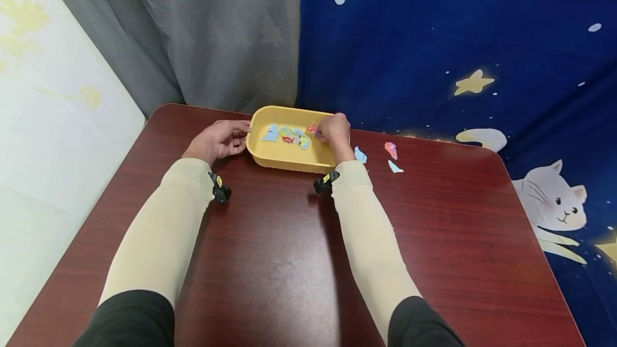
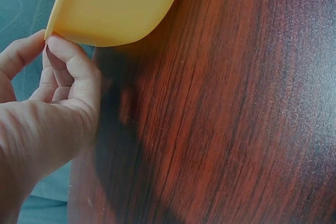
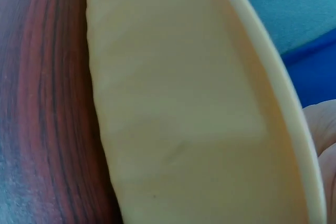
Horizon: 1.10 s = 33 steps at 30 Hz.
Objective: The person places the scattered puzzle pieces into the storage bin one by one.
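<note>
A yellow oblong plastic basin [image 1: 294,166] sits at the back of the table, with several torn, paper-like scraps [image 1: 271,133] in pale blue, red and green on its floor. My left hand [image 1: 219,138] pinches the rim at the basin's left end; the left wrist view shows thumb and finger on the rim [image 2: 51,17]. Over the basin's right end, my right hand [image 1: 335,128] reaches inside with curled fingers, and a small purple-and-red scrap [image 1: 316,133] shows at its fingertips. Most of those fingers are hidden behind the basin wall [image 3: 184,87] in the right wrist view.
Right of the basin lie a light blue scrap [image 1: 360,155], a pink-red scrap [image 1: 391,150] and another pale blue scrap [image 1: 395,167]. The dark red wooden table [image 1: 270,240] meets a grey curtain [image 1: 231,42] and a blue curtain [image 1: 409,58] at its back edge.
</note>
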{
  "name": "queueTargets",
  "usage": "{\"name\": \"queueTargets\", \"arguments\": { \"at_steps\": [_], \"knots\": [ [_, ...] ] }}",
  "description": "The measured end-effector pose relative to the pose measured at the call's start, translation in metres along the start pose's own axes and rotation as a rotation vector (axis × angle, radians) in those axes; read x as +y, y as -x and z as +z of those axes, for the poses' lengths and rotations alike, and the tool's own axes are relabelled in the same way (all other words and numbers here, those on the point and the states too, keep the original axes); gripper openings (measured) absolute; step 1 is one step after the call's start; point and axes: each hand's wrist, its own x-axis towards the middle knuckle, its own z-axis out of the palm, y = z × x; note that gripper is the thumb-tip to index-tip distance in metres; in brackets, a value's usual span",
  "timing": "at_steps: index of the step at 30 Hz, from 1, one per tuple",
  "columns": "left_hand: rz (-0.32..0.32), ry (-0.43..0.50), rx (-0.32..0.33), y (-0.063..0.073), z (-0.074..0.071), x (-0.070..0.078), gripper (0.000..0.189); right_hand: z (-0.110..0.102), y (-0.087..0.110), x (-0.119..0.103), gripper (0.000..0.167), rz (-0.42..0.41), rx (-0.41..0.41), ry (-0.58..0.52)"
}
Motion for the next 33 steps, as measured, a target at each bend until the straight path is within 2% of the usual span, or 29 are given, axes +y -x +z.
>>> {"name": "queueTargets", "arguments": {
  "at_steps": [15,25,30,33],
  "knots": [
    [0.000,-0.007,0.003,0.003,0.001,-0.001,0.042,0.008,-0.003,0.003,0.021,0.000,0.000,0.065],
    [0.003,-0.010,0.003,0.005,0.003,-0.001,0.042,0.007,0.002,0.005,0.014,0.007,-0.069,0.028],
    [-0.001,-0.011,0.004,0.004,0.002,0.000,0.044,0.003,0.007,0.003,0.017,0.009,-0.084,0.005],
    [0.000,-0.015,0.004,0.003,0.002,0.000,0.045,0.000,0.009,0.002,0.024,0.003,-0.075,0.044]
  ]
}}
